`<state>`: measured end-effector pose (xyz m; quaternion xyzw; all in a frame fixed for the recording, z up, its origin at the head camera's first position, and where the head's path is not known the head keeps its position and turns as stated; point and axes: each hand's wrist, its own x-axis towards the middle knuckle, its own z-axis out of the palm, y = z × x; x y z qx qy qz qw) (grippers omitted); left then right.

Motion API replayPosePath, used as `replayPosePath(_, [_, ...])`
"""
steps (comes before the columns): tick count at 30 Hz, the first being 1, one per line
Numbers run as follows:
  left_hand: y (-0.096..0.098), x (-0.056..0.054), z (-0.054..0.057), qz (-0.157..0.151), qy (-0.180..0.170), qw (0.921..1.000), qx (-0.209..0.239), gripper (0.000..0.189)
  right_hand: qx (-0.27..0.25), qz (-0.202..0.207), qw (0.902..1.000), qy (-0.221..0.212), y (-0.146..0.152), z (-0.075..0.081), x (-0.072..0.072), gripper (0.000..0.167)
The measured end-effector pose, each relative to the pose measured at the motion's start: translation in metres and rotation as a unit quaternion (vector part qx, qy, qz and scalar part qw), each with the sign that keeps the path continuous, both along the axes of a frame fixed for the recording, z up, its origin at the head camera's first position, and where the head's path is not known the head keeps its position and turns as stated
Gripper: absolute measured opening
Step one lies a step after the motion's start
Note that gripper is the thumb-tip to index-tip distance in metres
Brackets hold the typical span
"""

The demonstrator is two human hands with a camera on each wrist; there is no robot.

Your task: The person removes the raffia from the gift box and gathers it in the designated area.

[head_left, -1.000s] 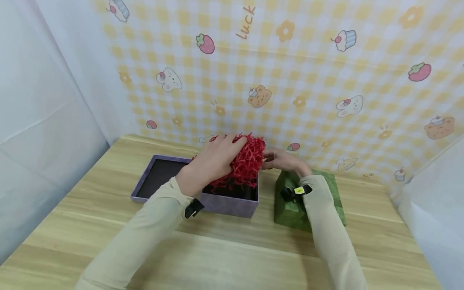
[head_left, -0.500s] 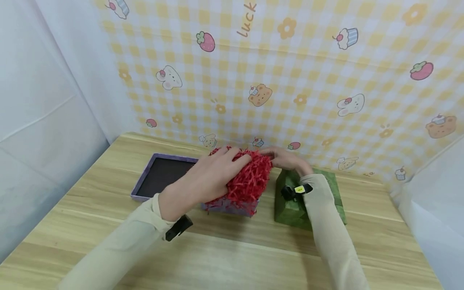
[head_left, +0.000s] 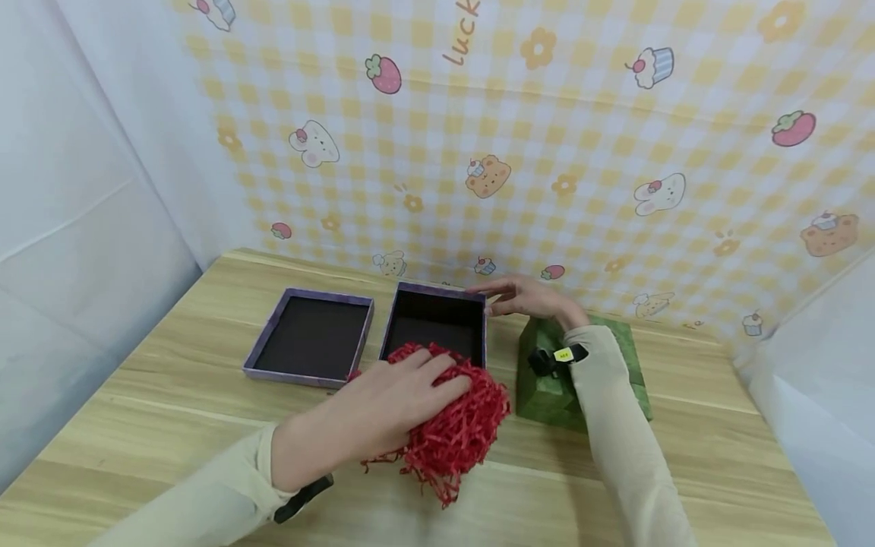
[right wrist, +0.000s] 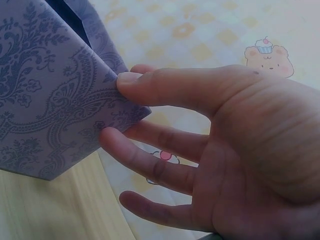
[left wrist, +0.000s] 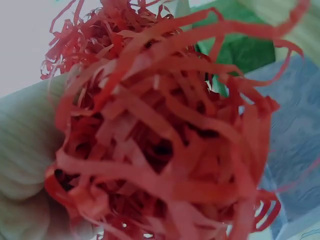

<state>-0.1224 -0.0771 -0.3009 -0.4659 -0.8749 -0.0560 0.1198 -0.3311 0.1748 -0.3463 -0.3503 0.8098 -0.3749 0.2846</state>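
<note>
In the head view, my left hand (head_left: 376,406) grips a big tangle of red shredded paper (head_left: 458,429) from above, over the table in front of the purple box. The paper nearly fills the left wrist view, hiding most of that hand. The purple patterned box (head_left: 437,328) stands uncovered, its black inside showing; the paper covers its near edge. My right hand (head_left: 529,298) holds the box's far right corner. In the right wrist view, the thumb (right wrist: 132,85) touches the side wall and other fingers reach round the corner.
A shallow purple lid (head_left: 317,338) lies inside-up left of the box. Right of it sits a green box (head_left: 547,399), partly under my right forearm. A yellow checked cloth (head_left: 581,137) hangs behind the wooden table (head_left: 171,365).
My left hand has lifted the red shredded paper out of the purple box and brought it towards me. The box's inside has come into view. My right hand has stayed at the corner.
</note>
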Motion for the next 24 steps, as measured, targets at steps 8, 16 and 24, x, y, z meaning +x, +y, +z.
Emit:
replayPosePath(8, [-0.001,0.014,-0.022,-0.013,-0.034,0.9985,-0.042,0.051,-0.002,-0.002,1.0000,0.005,-0.001,0.001,0.001,0.044])
replayPosePath(16, [-0.001,0.020,-0.053,-0.021,-0.057,0.9969,-0.050,0.042,-0.002,-0.002,1.0000,0.005,-0.002,0.001,0.001,0.045])
replayPosePath(24, [0.002,0.021,-0.080,-0.019,-0.018,0.9993,-0.025,0.028,0.002,-0.003,0.9999,0.014,-0.001,-0.001,-0.001,0.046])
